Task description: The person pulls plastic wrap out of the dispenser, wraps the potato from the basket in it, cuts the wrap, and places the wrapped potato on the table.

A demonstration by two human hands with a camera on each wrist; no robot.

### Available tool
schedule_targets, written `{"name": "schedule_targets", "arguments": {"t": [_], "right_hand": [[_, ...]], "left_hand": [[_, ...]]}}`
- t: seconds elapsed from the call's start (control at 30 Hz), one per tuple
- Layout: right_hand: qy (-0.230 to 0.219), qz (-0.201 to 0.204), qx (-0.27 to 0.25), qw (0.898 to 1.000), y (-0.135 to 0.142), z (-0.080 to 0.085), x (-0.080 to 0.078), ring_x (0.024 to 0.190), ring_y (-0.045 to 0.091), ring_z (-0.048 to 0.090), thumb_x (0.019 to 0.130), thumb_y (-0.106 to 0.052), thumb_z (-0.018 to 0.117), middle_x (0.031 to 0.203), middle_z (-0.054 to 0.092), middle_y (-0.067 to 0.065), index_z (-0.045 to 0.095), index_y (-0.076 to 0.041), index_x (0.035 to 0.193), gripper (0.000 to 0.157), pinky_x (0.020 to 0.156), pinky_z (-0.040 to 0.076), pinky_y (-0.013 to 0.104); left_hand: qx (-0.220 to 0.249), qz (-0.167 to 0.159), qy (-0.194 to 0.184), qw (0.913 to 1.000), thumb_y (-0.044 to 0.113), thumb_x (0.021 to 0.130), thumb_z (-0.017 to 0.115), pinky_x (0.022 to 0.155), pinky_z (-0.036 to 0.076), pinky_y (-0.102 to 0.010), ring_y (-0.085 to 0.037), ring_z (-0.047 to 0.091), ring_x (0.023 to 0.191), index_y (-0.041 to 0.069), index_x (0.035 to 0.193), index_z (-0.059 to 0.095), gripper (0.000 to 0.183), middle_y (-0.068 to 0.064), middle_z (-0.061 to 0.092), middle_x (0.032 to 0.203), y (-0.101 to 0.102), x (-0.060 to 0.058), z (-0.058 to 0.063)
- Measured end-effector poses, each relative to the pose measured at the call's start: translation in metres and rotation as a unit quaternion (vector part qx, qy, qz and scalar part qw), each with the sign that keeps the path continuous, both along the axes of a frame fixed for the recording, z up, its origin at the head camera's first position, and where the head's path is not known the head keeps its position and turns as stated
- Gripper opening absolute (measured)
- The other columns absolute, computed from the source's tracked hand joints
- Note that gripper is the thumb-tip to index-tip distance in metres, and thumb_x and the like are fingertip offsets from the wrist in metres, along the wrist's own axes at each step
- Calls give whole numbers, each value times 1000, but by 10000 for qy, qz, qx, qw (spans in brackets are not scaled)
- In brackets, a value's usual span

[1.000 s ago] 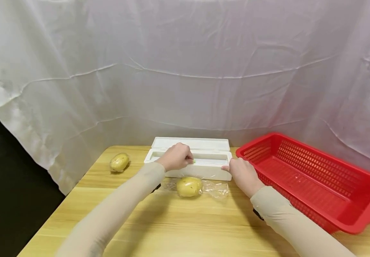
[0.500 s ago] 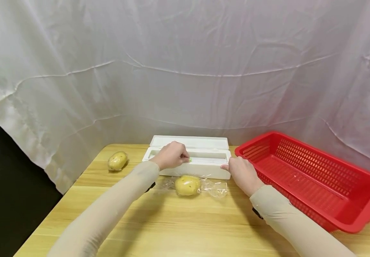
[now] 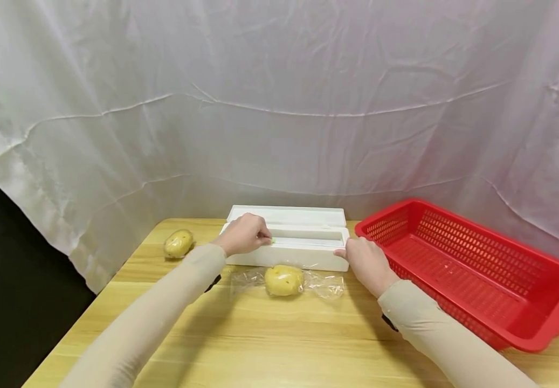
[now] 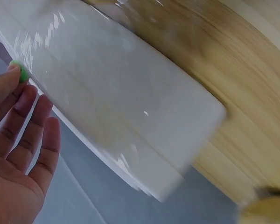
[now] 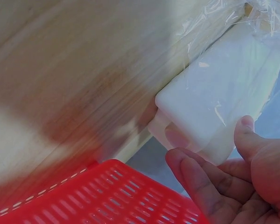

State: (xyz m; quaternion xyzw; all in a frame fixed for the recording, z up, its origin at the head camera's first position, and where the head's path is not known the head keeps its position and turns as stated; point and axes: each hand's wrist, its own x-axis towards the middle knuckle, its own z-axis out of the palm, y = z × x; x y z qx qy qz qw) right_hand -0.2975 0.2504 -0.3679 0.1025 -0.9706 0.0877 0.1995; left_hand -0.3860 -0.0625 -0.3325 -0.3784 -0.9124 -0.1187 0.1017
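Note:
A long white cling film box (image 3: 303, 260) stands on the table with its lid (image 3: 286, 215) raised at the back. My left hand (image 3: 245, 234) is at the box's front top edge, its thumb and forefinger pinching a small green slider (image 4: 21, 71), while the other fingers extend loosely. With my right hand (image 3: 367, 264) I hold the box's right end, thumb on the front and fingers round the end. Just before the box lies a yellow potato (image 3: 284, 280) on a sheet of clear cling film (image 3: 328, 286), which spreads out on both sides and runs up to the box.
At the back left sits another potato (image 3: 179, 243), wrapped in clear film. A large red plastic basket (image 3: 459, 312) stands at the right, close beside my right hand. Behind the wooden table (image 3: 279, 345) hangs a pale curtain (image 3: 279, 134).
My left hand has slid leftward along the box's front edge with the green slider. My right hand stays on the right end, and the potatoes have not moved.

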Motion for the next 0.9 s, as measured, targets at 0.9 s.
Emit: {"name": "schedule_targets", "arguments": {"t": [0.9], "right_hand": [[410,123,243,9988,0,-2,1,51,27,53,98,-28,78,59,55,11,64,0,74,39,51,53,46]], "left_hand": [[180,78,151,9997,10,94,83,71,59,-31,-15,67,78,5,97,86,7,-4,76,88,-74,-2,0]]}}
